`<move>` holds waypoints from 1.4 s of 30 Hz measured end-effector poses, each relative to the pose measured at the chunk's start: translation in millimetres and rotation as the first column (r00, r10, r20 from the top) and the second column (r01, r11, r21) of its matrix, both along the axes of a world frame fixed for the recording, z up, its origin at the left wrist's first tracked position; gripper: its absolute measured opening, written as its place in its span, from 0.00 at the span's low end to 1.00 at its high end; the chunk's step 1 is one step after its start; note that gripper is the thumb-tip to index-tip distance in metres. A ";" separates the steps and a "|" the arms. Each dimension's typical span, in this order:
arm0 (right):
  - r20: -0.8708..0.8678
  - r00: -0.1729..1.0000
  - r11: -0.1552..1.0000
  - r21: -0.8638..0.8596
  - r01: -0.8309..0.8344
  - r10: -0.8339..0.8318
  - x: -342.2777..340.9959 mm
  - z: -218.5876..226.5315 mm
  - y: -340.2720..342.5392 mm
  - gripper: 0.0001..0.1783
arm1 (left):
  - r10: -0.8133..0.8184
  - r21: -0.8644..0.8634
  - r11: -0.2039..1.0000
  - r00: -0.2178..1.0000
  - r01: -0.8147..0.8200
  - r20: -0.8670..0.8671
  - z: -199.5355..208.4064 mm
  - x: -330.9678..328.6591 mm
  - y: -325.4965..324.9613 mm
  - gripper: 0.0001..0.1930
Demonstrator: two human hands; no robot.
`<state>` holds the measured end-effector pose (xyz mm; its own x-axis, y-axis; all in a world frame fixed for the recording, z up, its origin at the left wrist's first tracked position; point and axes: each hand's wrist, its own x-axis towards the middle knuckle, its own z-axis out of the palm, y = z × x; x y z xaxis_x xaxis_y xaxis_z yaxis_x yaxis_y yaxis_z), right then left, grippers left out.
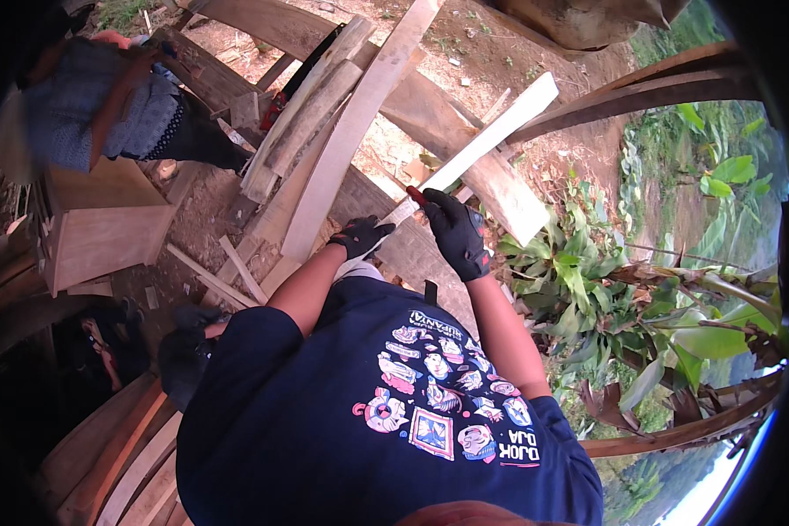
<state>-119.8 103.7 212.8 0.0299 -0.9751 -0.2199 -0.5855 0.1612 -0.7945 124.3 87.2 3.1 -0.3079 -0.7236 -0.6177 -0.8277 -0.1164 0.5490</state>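
Note:
My left hand (360, 235), in a black glove, grips the near end of a pale narrow wooden slat (497, 133) that slants up to the right. My right hand (458, 233), also in a black glove, is closed around a small red-handled tool (416, 195) held against the slat's edge just above my left hand. What kind of tool it is cannot be made out. The slat lies across a broad brown plank (465, 149). My dark blue printed shirt fills the lower middle of the view.
Several long planks (324, 123) lie stacked at the top centre over bare earth. A wooden box (105, 232) stands at the left, with another person in grey-blue clothing (96, 105) beyond it. Leafy green plants (579, 280) grow at the right. Curved wooden beams (666, 83) ring the edges.

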 end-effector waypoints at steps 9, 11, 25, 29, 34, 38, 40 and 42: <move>0.050 0.962 0.957 -0.097 0.273 -0.269 -48.9 1.2 51.7 0.26 | 0.223 0.558 0.817 0.972 -0.147 -0.069 54.6 -14.1 -34.4 0.34; 0.117 0.939 0.941 -0.062 0.333 -0.325 -52.5 0.6 71.0 0.26 | 0.157 0.395 0.908 0.988 -0.143 -0.003 36.5 -4.9 -32.5 0.37; 0.198 0.892 0.906 -0.034 0.421 -0.407 -57.0 -5.6 140.2 0.25 | -0.053 0.051 0.998 0.968 0.042 0.245 46.0 -41.3 -3.8 0.54; 0.157 0.930 0.931 -0.108 0.349 -0.331 -52.8 -16.0 136.7 0.24 | -0.122 0.077 0.992 0.950 0.104 0.287 -4.2 -12.6 -25.0 0.37; 0.064 0.964 0.961 -0.084 0.264 -0.260 -41.2 -0.5 132.9 0.25 | -0.047 -0.098 0.991 0.913 0.094 0.405 -18.1 -25.7 -26.7 0.24; 0.089 0.964 0.968 0.048 0.248 -0.252 -39.7 15.5 126.5 0.25 | 0.019 -0.040 0.999 0.933 -0.005 0.358 -20.1 -43.9 -32.0 0.23; 0.089 0.969 0.973 0.054 0.224 -0.228 -35.7 17.5 120.3 0.25 | 0.058 -0.029 0.998 0.949 -0.052 0.311 -41.6 -42.6 -30.0 0.23; 0.089 0.973 0.977 0.045 0.209 -0.213 -32.3 13.6 113.5 0.24 | 0.013 -0.033 0.999 0.939 -0.002 0.344 -57.5 -43.9 -25.7 0.23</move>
